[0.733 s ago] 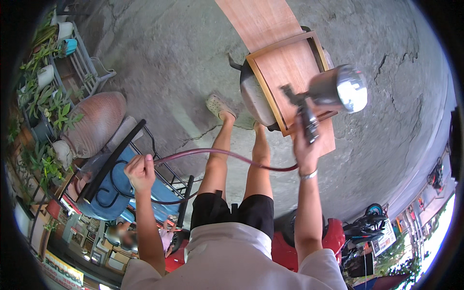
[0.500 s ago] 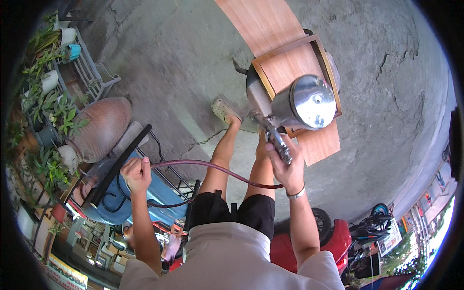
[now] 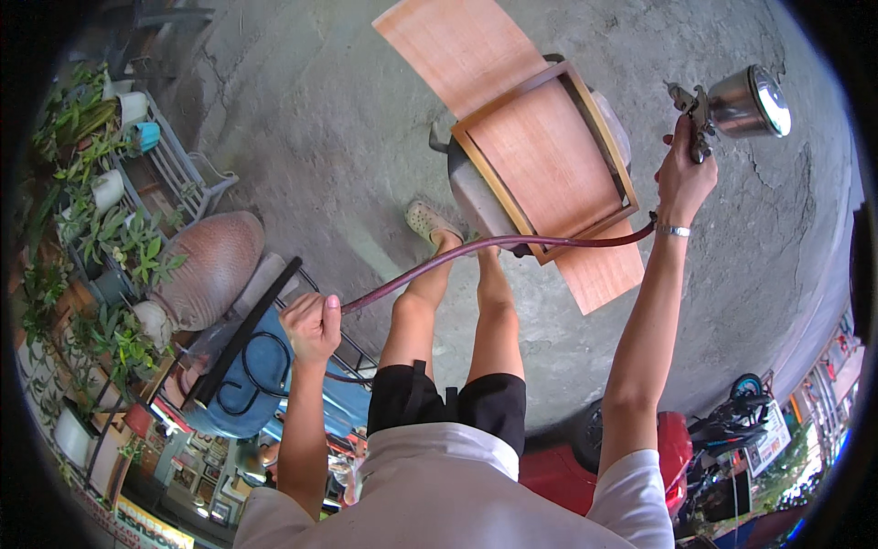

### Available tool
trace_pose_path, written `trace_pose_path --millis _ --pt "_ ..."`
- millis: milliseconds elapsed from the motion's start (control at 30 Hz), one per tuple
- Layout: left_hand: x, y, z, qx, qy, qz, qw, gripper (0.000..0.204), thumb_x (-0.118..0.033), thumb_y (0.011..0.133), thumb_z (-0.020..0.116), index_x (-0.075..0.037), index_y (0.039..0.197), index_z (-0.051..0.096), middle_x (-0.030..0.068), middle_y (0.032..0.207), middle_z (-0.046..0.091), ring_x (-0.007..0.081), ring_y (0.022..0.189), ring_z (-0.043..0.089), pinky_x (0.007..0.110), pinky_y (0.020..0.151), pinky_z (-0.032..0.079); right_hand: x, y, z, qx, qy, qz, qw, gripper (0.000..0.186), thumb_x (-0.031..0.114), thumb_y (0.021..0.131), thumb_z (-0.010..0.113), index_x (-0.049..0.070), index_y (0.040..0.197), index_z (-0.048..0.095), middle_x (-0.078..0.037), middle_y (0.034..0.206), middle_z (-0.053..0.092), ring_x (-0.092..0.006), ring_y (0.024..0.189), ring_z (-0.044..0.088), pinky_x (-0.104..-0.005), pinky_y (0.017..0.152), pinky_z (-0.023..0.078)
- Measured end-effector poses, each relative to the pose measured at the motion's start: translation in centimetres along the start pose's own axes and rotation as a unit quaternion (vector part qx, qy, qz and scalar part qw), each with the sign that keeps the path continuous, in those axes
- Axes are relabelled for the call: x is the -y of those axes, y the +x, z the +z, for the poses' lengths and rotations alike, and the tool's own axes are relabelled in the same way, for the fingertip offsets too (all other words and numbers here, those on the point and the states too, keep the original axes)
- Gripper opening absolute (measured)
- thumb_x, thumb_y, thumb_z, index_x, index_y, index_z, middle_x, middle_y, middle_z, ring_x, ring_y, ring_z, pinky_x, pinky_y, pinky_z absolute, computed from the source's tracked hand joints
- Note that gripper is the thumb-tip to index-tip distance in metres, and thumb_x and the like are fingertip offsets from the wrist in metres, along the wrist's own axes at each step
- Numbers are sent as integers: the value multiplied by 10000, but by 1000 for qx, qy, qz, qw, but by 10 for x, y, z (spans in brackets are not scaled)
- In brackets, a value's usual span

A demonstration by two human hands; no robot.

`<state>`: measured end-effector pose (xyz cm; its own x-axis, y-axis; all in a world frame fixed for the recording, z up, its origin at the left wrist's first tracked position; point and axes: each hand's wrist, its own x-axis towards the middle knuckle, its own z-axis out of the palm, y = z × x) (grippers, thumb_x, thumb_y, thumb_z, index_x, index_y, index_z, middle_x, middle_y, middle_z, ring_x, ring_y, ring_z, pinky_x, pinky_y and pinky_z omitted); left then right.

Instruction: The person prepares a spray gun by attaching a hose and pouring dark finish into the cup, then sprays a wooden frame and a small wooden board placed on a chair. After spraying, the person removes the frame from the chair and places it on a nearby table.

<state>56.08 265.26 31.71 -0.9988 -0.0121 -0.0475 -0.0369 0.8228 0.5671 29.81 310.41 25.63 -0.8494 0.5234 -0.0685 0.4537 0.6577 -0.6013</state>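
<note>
The right hand (image 3: 686, 181) grips a spray gun (image 3: 729, 104) right of the frame (image 3: 497, 190). The left hand (image 3: 311, 326) grips a hose (image 3: 485, 243) left of it.

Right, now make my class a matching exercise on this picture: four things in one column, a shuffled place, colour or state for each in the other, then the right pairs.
Things
1. spray gun
2. hose
3. wooden frame
4. big rounded jar

Descriptions
A. reddish brown, beside the leafy plants
B. gripped in the right hand
C. rectangular, with a wood sheet showing inside it
D. dark red, stretching from the left hand toward the right

Right pairs: 1-B, 2-D, 3-C, 4-A
</note>
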Motion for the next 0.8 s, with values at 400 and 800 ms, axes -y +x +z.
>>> trace_pose_path --millis 400,800 --pt "75 59 -71 40 79 -4 996 348 -67 925 622 4 611 488 169 577 477 360 516 500 435 494 367 42 -212 -5 308 146 -45 939 203 140 863 763 -4 977 677 -194 817 651 -410 747 647 -416 677 514" --pt "91 298 -185 42 50 217 974 405 -86 983 588 23 633 418 120 558 352 225 486 333 387 488 274 151 -386 50 -184 297 330 877 230 198 1003 651 -30 995 683 -52 708 646 -131 605 612 -304 549 457"
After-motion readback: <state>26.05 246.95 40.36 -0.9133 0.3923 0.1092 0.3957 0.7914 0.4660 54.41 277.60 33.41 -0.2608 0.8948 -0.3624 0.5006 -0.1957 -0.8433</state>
